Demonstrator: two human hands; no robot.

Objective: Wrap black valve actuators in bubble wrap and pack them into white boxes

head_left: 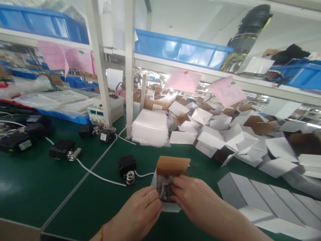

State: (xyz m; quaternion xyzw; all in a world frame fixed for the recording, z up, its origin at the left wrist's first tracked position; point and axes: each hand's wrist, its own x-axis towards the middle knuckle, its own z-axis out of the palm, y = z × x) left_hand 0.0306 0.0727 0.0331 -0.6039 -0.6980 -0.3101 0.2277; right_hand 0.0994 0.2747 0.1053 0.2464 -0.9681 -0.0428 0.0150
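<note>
A small white cardboard box (171, 207) with a brown inside stands open on the green table in front of me. Inside it lies a dark item in clear plastic wrap (165, 187), partly covered by my fingers. My left hand (141, 211), with a yellow ring, is closed on the box's near left edge. Over the right side of the box, my right hand (192, 195) has its curled fingers pressed on the wrapped item. Just left of the box sits a black actuator (126, 164) with a metal valve fitting (130, 177) and a white cable.
More black actuators with valves (62, 149) lie to the left. A stack of bubble-wrap sheets (150, 129) stands behind. Open white boxes (213, 135) pile up at the back right, and a row of closed white boxes (260, 195) is near right. Shelf posts (129, 67) rise ahead.
</note>
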